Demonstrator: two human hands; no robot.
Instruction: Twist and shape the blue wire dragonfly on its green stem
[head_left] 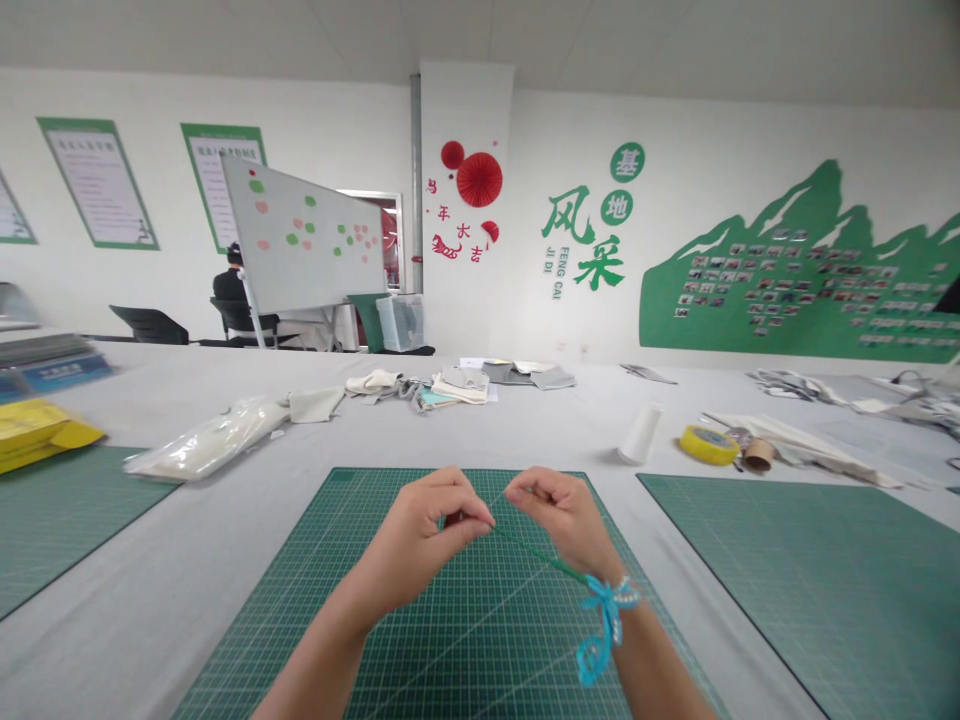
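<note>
Over the green cutting mat (450, 650), my left hand (435, 520) pinches one end of a thin green stem (529, 548) between thumb and fingertips. The stem slants down to the right. At its other end hangs a light-blue looped bow (600, 625) with pale bead-like dots, in front of my right wrist. My right hand (559, 505) is closed in a pinch a little right of my left fingertips. Whatever its fingertips hold, if anything, is too fine to make out.
Further cutting mats (840, 580) lie on both sides. Beyond are a white cone (641, 435), yellow tape roll (707, 446), cloth scraps (461, 385), plastic-wrapped bundle (214, 440) and yellow package (41, 440). A person (230, 280) sits behind a whiteboard (307, 240).
</note>
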